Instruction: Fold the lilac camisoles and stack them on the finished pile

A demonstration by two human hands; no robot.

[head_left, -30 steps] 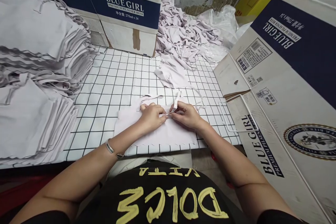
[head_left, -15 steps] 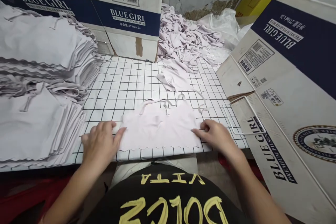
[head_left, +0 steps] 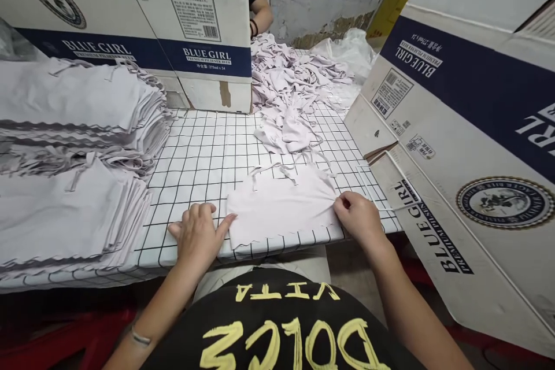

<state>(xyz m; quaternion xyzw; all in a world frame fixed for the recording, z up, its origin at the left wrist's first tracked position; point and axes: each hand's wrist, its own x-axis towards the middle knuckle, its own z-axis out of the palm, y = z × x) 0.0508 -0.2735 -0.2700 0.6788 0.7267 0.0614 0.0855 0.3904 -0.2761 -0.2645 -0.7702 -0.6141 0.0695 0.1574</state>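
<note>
Leftmost, stacks of pale garments [head_left: 56, 208] lie flat at the left end of the table [head_left: 203, 144], apparently the completed portion. Near the front edge, the left hand [head_left: 197, 237] rests with fingers spread, thumb against a strapped garment [head_left: 281, 208]. This piece lies along the front edge, puckered at right, thus seemingly not fully smoothed. Toward the back edge, a crumpled heap [head_left: 286, 78] appears yet untreated. Near the front right corner, the right hand [head_left: 359, 219] pinches the garment's right side.

bright, even light on the tabletop [head_left: 199, 150]; dim beneath; edges stretched.
</note>
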